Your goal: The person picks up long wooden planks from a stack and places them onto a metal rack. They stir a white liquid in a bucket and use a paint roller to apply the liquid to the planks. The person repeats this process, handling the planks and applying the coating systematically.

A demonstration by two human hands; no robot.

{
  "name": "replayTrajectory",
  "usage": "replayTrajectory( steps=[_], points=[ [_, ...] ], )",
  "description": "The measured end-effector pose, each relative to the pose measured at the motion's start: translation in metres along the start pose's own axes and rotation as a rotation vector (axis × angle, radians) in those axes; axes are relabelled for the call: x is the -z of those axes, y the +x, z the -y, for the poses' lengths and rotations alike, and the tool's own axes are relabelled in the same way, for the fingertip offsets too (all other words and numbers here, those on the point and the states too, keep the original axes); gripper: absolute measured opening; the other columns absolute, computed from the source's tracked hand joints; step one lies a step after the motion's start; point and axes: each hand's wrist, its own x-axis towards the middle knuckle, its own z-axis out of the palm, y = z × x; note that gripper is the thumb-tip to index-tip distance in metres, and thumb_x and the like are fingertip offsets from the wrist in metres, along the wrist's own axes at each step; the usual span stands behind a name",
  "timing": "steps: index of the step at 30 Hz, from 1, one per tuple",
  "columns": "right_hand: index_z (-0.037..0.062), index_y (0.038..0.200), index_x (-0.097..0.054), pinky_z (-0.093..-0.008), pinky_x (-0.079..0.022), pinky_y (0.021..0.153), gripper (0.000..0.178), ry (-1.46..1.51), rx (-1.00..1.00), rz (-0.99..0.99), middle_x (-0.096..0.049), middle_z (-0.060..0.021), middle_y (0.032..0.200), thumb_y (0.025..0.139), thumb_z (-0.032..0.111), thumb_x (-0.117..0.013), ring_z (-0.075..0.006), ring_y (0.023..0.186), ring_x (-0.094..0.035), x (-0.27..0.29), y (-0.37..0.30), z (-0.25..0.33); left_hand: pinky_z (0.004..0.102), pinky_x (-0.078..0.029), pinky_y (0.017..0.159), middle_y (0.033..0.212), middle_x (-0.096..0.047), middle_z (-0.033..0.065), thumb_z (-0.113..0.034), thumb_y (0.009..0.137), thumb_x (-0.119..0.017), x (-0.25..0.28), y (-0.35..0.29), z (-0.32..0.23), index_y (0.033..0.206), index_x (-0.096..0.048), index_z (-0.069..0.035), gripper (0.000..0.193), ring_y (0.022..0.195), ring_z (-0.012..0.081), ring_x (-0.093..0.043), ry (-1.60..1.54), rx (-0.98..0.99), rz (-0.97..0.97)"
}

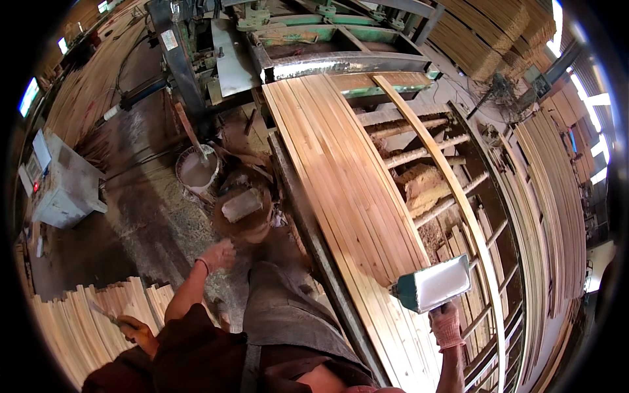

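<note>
Head view | right hand [447,325] fingers gripping one roller [434,284] | left hand unseen | one bucket [198,169]

Pale honey-coloured wooden slats [347,177], streaked with reddish-brown grain, fill the centre of the frame. At lower right, a hand in a pinkish-red glove [447,325] grips a roller [436,285] with a white face and teal-green frame. A green-painted machine [327,39] spans the top, and a grey-white bucket [196,171] sits at centre left on dark, dusty flooring.
</note>
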Motion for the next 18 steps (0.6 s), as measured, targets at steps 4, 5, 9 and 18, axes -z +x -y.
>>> replayTrajectory(
  steps=[4,5,9,18],
  points=[
    [-0.0016,0.104,-0.068,-0.0394,-0.053,0.073,0.031,-0.129,-0.049,0.031,-0.072,-0.0162,0.084,0.095,0.028,-0.065,-0.0252,0.08,-0.07,-0.015,0.031,0.086,0.0349,-0.056,0.074,0.084,-0.064,0.0023,-0.048,0.102,-0.056,-0.083,0.003,-0.125,0.103,-0.062,-0.011,0.037,0.076,0.0187,-0.065,-0.031,-0.197,-0.037],
    [-0.0003,0.106,-0.069,-0.0409,-0.053,0.076,0.03,-0.19,-0.072,0.007,-0.073,-0.0173,0.087,0.094,0.027,-0.066,-0.0294,0.085,-0.072,-0.02,0.042,0.101,0.0367,-0.056,0.077,0.086,-0.065,0.0031,-0.05,0.102,-0.055,-0.096,0.018,-0.151,0.106,-0.061,-0.01,0.041,0.079,0.0199,-0.066,-0.058,-0.237,-0.029],
    [0.0001,0.107,-0.069,-0.045,-0.053,0.085,0.033,-0.218,0.107,0.047,-0.073,-0.0235,0.098,0.094,0.03,-0.065,-0.0375,0.1,-0.07,-0.049,0.114,0.163,0.0482,-0.053,0.095,0.111,-0.072,0.0118,-0.054,0.1,-0.056,-0.126,0.112,-0.246,0.137,-0.053,-0.003,0.063,0.105,0.0299,-0.068,-0.247,-0.325,0.106],
    [-0.0065,0.105,-0.068,-0.0485,-0.053,0.081,0.044,-0.34,0.334,0.169,-0.07,-0.0297,0.095,0.096,0.036,-0.059,-0.0401,0.092,-0.071,-0.135,0.285,0.368,0.0452,-0.05,0.103,0.13,-0.068,0.0075,-0.041,0.105,-0.045,-0.171,0.3,-0.331,0.137,-0.061,-0.014,0.044,0.122,0.0272,-0.061,-0.508,-0.34,0.462]
  ],
)
